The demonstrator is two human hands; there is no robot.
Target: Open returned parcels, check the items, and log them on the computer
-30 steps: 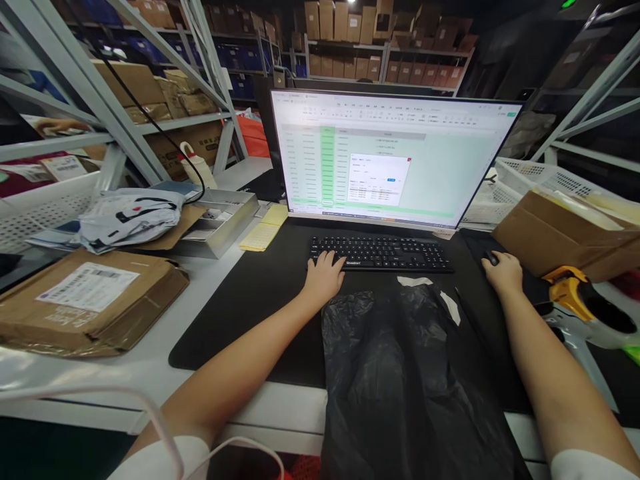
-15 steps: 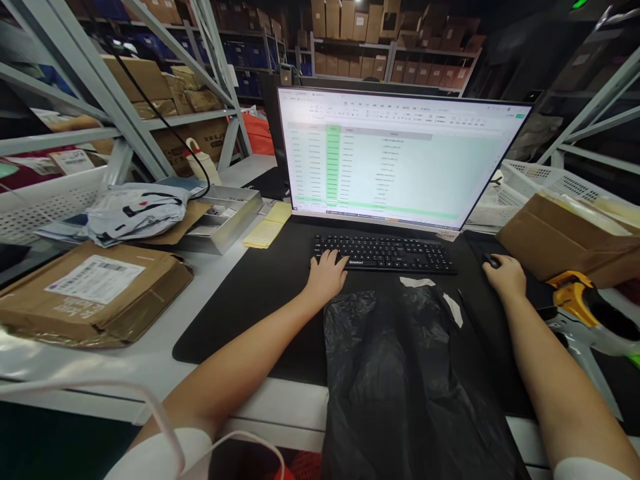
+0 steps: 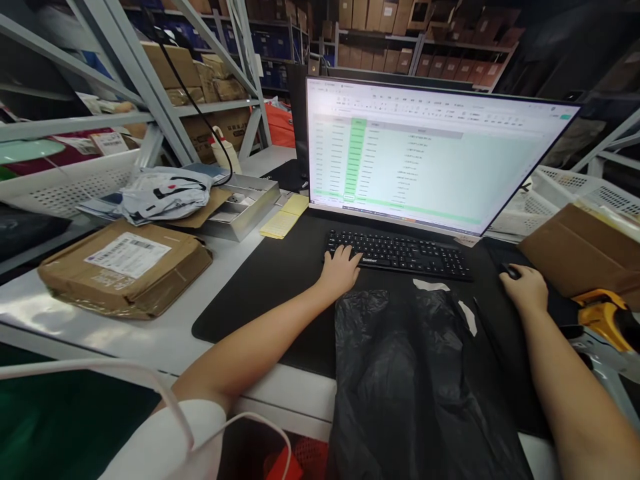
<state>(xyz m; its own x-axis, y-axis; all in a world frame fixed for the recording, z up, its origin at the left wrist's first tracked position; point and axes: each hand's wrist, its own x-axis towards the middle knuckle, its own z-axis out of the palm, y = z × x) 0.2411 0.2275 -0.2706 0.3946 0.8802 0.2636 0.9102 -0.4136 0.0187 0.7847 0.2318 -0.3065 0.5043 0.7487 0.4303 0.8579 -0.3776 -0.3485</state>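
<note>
My left hand [image 3: 341,270] rests on the left end of the black keyboard [image 3: 400,253], fingers spread over the keys. My right hand [image 3: 524,288] lies cupped over a black mouse [image 3: 511,271] on the dark desk mat [image 3: 280,280]. A black plastic bag [image 3: 415,373] lies on the mat between my forearms and hangs over the front edge. Behind the keyboard the monitor [image 3: 425,157] shows a spreadsheet with a green column.
A taped brown parcel with a label [image 3: 127,267] sits at the left on the white table. A metal tray [image 3: 240,210], yellow notes [image 3: 283,220] and grey mailers [image 3: 160,193] lie behind it. A cardboard box [image 3: 580,250], a yellow handheld device [image 3: 603,313] and white baskets [image 3: 560,190] stand at the right. Shelving surrounds the desk.
The pop-up window on the screen has closed, leaving only the spreadsheet. The view has shifted left. Both hands stay on the keyboard and mouse.
</note>
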